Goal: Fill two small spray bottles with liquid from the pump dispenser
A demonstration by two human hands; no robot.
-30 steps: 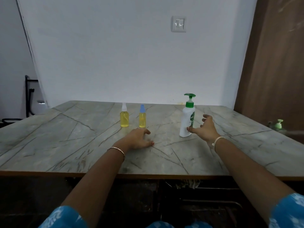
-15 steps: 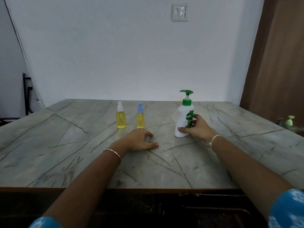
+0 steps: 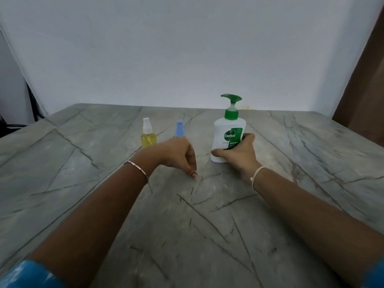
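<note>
A white pump dispenser (image 3: 227, 129) with a green pump head stands upright on the grey marble table (image 3: 83, 183). My right hand (image 3: 236, 154) grips its lower body, thumb in front and fingers round the right side. Two small spray bottles holding yellow liquid stand to its left: one with a white cap (image 3: 148, 134) and one with a blue cap (image 3: 180, 128). My left hand (image 3: 178, 156) hovers raised in front of the blue-capped bottle and hides its body; its fingers hang loosely curled downward and hold nothing.
A white wall rises right behind the table's far edge. A brown wooden panel (image 3: 363, 80) stands at the far right. Dark cables (image 3: 31, 104) hang off the table's back left corner.
My right hand closed on the dispenser. My left hand lifted off the table toward the blue-capped bottle. My head came closer and tilted down.
</note>
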